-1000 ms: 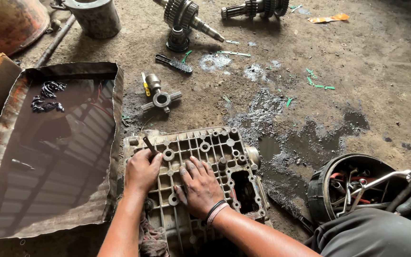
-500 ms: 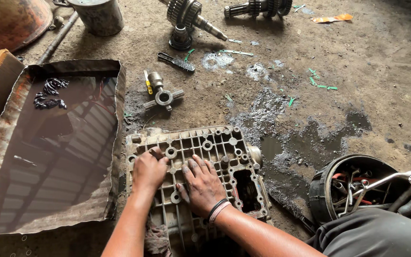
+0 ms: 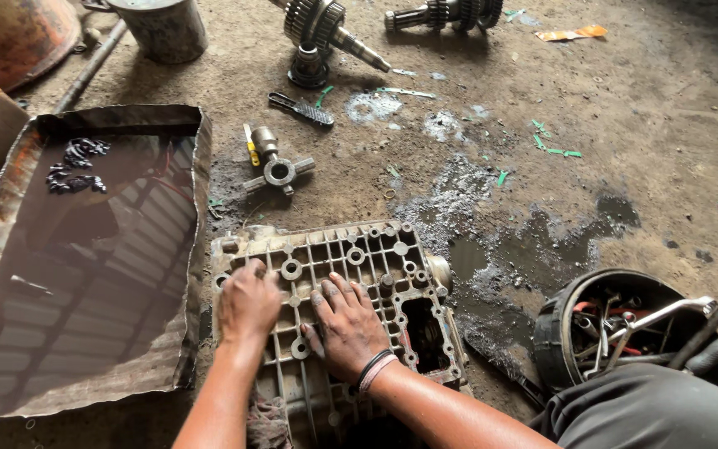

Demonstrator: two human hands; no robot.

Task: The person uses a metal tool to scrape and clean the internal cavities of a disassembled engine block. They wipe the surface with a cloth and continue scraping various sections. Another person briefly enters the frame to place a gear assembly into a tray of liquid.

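Note:
A grimy ribbed aluminium gearbox casing (image 3: 376, 258) lies flat on the concrete floor in front of me. My left hand (image 3: 247, 303) presses on its left part with the fingers curled down. My right hand (image 3: 344, 324), oily and with bands on the wrist, rests palm down with fingers spread over the casing's middle. Neither hand holds a loose object. A frayed rag (image 3: 269, 420) lies at the casing's near edge between my forearms.
A battered metal tray (image 3: 197, 249) of dark liquid sits to the left. Beyond the casing lie a cross-shaped joint (image 3: 277, 172), a black brush (image 3: 302, 110), gear shafts (image 3: 322, 29) and a metal can (image 3: 159, 29). A round tub of tools (image 3: 558, 333) stands at right, by oily puddles (image 3: 533, 249).
My left hand has slid down and slightly right along the casing's left part. The right hand stays in place. The view has shifted a little.

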